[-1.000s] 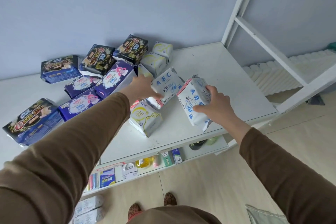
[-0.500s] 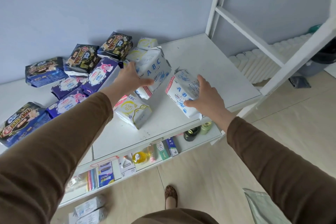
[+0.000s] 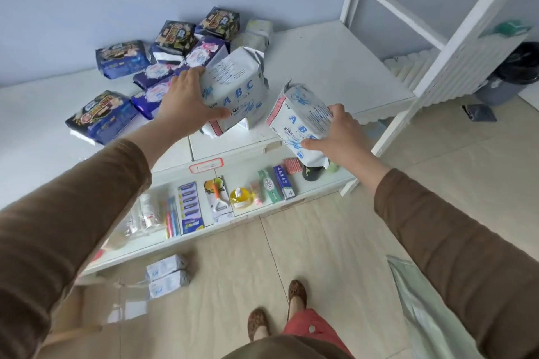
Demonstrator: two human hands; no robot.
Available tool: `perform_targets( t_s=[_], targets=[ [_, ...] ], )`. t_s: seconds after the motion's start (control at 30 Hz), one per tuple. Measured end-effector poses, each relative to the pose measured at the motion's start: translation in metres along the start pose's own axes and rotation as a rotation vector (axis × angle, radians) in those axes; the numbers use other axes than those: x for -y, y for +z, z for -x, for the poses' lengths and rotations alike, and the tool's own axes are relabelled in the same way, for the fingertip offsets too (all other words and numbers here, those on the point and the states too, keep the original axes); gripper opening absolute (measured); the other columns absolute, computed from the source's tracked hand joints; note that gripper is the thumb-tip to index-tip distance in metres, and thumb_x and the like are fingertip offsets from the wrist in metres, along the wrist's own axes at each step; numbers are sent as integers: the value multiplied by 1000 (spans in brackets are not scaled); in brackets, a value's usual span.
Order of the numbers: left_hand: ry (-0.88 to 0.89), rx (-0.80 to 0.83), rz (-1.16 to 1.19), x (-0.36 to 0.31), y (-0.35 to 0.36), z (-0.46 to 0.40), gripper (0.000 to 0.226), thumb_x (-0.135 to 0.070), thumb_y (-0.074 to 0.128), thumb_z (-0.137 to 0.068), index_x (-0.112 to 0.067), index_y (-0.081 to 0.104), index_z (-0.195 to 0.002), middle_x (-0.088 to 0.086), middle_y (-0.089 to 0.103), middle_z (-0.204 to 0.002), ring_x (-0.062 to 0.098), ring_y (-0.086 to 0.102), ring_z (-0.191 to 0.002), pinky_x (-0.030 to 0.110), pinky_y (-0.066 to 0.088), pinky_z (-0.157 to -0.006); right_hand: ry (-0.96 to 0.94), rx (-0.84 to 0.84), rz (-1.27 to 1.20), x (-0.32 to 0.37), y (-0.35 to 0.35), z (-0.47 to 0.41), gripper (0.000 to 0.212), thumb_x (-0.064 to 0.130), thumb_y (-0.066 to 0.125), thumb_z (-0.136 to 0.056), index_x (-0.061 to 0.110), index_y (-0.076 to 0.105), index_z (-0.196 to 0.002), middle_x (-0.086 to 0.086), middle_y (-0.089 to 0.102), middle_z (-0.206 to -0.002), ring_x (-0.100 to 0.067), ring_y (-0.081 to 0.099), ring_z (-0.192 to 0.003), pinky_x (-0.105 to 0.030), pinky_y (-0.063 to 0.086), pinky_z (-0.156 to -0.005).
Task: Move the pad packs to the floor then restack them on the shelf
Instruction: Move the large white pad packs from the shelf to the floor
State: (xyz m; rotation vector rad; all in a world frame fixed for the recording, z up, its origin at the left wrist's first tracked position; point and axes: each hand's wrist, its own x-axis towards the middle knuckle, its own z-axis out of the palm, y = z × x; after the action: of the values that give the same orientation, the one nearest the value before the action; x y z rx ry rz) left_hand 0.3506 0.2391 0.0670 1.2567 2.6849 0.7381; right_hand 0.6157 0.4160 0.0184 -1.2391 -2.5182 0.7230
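Note:
My left hand (image 3: 186,102) grips a white ABC pad pack (image 3: 239,87), lifted off the white shelf top (image 3: 335,67). A second white ABC pack (image 3: 300,119) is held in my right hand (image 3: 341,134) past the shelf's front edge. Several dark blue, black and purple pad packs (image 3: 163,67) lie at the back left of the shelf top by the wall, with pale yellow-white packs (image 3: 256,32) behind them. Two white packs (image 3: 166,275) lie on the floor by the shelf base.
A lower shelf (image 3: 318,183) holds toothbrushes, toothpaste boxes, a peeler and a yellow bottle. White frame posts (image 3: 455,46) rise at the right, with a dark bin (image 3: 516,73) beyond. Beige floor tiles (image 3: 335,256) spread below; my feet (image 3: 277,309) stand on them.
Both hands have lifted their ABC packs off the shelf top and drawn them toward me, the right one out past the front edge. My view has tipped down toward the floor.

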Motion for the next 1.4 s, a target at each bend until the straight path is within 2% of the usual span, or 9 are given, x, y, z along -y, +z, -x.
perform_targets(
  t_s=[0.2, 0.4, 0.53, 0.63, 0.77, 0.87, 1.0, 1.17, 1.4],
  targets=[
    [-29, 14, -71, 33, -11, 113, 92, -46, 86, -63, -18, 39, -137, 4, 48, -130, 24, 40, -119, 42, 38, -99, -59, 106, 12, 2, 28, 76, 88, 49, 85, -58, 26, 39, -130, -5, 52, -119, -29, 47, -111, -33, 36, -81],
    [-130, 55, -98, 76, 5, 235, 89, -46, 86, -62, -19, 41, -133, 2, 51, -123, 24, 37, -113, 38, 37, -93, -80, 234, -1, -3, 63, 158, 94, 45, 88, -59, 12, 41, -134, -7, 49, -130, -29, 46, -119, -39, 42, -97],
    [-207, 124, -112, 109, 18, 309, 91, -49, 85, -62, -21, 40, -137, 1, 52, -125, 23, 38, -114, 35, 36, -85, -57, 356, 11, -3, 94, 221, 96, 44, 88, -60, 14, 38, -136, -8, 48, -134, -31, 47, -120, -38, 42, -97],
    [-259, 169, -164, 141, 25, 353, 93, -52, 83, -63, -23, 39, -140, 2, 53, -126, 26, 41, -112, 41, 40, -89, -59, 419, 21, 7, 117, 261, 92, 44, 88, -61, 21, 38, -134, -7, 47, -128, -29, 46, -118, -34, 41, -89],
    [-346, 227, -147, 198, 33, 394, 96, -51, 85, -62, -29, 35, -141, 9, 50, -126, 32, 40, -115, 45, 38, -94, -60, 491, 34, 32, 159, 302, 82, 46, 87, -61, 29, 40, -127, -3, 46, -123, -27, 50, -112, -40, 46, -94],
    [-389, 259, -78, 253, 38, 418, 96, -50, 86, -60, -34, 34, -139, 9, 50, -126, 33, 39, -117, 47, 38, -95, -40, 531, 79, 57, 200, 325, 81, 47, 85, -62, 35, 39, -128, 0, 44, -119, -25, 52, -107, -40, 50, -89],
    [-440, 317, -37, 337, 56, 445, 95, -52, 85, -60, -42, 30, -136, 2, 46, -127, 33, 42, -119, 47, 46, -85, -14, 563, 114, 92, 271, 352, 80, 46, 83, -64, 41, 38, -129, 4, 40, -117, -23, 57, -101, -33, 49, -81],
    [-453, 395, -23, 432, 110, 472, 92, -51, 83, -64, -43, 29, -138, 8, 44, -123, 33, 43, -115, 47, 47, -89, 14, 617, 136, 105, 371, 384, 82, 46, 81, -66, 45, 33, -133, 5, 38, -121, -19, 58, -99, -32, 48, -78],
    [-491, 460, 13, 537, 234, 495, 95, -45, 86, -63, -26, 34, -140, 4, 47, -126, 30, 44, -117, 47, 46, -93, 2, 670, 117, 61, 521, 411, 84, 37, 85, -65, 32, 36, -134, 6, 42, -124, -21, 55, -106, -36, 49, -81]
  ],
)
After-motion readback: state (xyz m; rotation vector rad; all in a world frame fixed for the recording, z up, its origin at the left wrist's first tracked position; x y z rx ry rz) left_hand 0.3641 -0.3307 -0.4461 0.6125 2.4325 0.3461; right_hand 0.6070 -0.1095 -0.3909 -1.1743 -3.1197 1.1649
